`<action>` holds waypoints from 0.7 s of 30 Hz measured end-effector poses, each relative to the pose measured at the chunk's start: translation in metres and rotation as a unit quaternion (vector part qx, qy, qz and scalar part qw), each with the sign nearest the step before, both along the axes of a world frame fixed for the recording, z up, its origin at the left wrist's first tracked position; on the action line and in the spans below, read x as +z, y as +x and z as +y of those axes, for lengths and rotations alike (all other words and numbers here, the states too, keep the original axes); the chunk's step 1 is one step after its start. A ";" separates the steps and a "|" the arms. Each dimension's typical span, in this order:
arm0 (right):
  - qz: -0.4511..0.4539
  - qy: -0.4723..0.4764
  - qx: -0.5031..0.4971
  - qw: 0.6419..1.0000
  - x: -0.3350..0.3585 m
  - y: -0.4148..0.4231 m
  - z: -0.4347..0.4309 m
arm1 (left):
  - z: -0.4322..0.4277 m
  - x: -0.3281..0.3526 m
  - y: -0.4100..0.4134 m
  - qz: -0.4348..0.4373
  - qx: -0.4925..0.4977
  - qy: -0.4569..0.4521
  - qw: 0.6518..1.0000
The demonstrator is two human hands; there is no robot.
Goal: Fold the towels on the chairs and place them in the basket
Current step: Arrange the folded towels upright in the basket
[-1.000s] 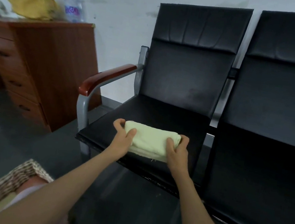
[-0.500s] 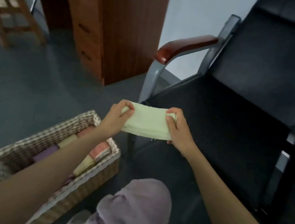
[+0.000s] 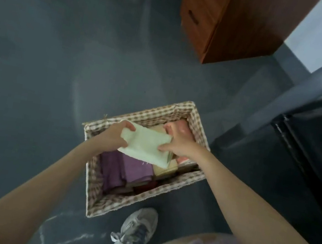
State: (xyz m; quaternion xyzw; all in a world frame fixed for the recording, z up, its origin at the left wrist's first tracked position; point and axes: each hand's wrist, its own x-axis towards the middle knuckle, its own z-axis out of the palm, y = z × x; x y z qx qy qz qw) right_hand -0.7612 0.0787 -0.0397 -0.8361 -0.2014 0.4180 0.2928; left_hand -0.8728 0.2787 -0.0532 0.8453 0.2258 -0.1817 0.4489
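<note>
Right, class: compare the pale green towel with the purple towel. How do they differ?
The pale green towel is light; the purple towel is darker. The pale green towel is gripped by the left hand and right hand over the basket; the purple towel lies inside it. Both are folded.

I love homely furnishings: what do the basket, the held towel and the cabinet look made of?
Basket: seemingly woven wicker or straw, matte, judging by its brown-and-cream checkered weave. Towel: soft pale cloth, probably cotton terry; it looks fuzzy and lies in folded layers. Cabinet: reddish-brown wood or veneer, with smooth faces and a faint sheen.
</note>
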 end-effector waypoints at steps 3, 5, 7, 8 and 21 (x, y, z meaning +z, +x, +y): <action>0.053 -0.114 0.079 0.989 -0.026 -0.021 0.027 | 0.016 -0.017 -0.007 0.050 -0.111 0.115 0.986; 0.060 -0.131 0.100 0.984 -0.042 -0.040 0.047 | 0.019 -0.026 -0.010 0.068 -0.165 0.206 0.962; 0.096 -0.126 0.120 0.980 -0.058 -0.060 0.068 | 0.016 -0.031 -0.011 0.077 -0.212 0.310 0.924; 0.107 -0.124 0.140 0.976 -0.067 -0.069 0.078 | 0.014 -0.035 -0.011 0.083 -0.236 0.355 0.901; -0.061 -0.159 0.223 0.960 -0.082 -0.079 0.086 | 0.001 -0.101 -0.029 0.169 -0.166 0.373 0.897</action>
